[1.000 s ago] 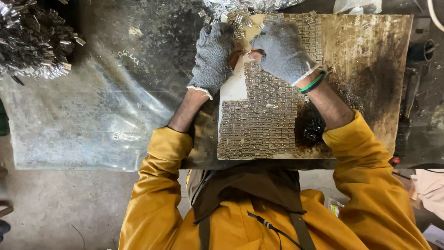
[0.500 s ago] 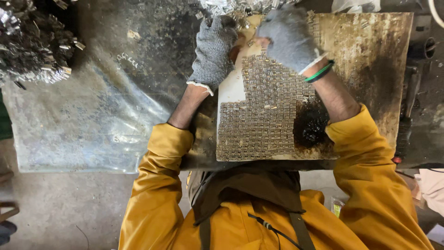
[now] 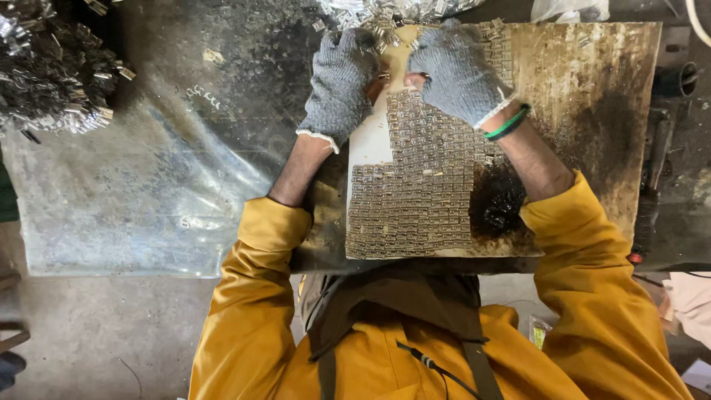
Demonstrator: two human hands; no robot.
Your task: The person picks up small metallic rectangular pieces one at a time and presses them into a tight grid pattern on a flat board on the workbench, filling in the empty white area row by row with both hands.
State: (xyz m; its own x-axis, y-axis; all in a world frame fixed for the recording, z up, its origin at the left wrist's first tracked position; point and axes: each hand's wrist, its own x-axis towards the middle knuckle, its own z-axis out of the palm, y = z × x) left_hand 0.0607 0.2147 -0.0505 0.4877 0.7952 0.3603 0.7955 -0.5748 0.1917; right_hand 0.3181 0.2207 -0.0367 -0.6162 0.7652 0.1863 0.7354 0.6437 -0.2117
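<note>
A: Where are the hands, and what are they on?

B: Both wear grey knit gloves; the left hand (image 3: pixel 339 83) and the right hand (image 3: pixel 461 72) meet at the far end of a pale board (image 3: pixel 368 144) covered with rows of small metal clips (image 3: pixel 415 192); the clips lie packed side by side in a stepped block that fills most of the board, with a bare corner on the near left side.

A: And the grip of each?

B: The left hand's fingers are curled, its fingertips at the top edge of the rows, seemingly pinching a clip; whether it truly holds one I cannot tell; the right hand lies palm down, fingers bent onto the top rows, touching them; its grip is hidden under the glove, so I cannot tell that either; a green band (image 3: pixel 508 123) circles the right wrist.

A: What carries the board?

B: A stained wooden tabletop (image 3: pixel 592 89), dark and scorched just right of the clips; a loose heap of clips (image 3: pixel 385 11) lies just beyond the hands at the far edge.

A: Anything else about?

B: A clear plastic sheet (image 3: pixel 148 200) spreads to the left; a second pile of metal pieces (image 3: pixel 52 74) sits at its far left corner, well apart from the hands; yellow sleeves (image 3: pixel 259 296) frame the near side.
</note>
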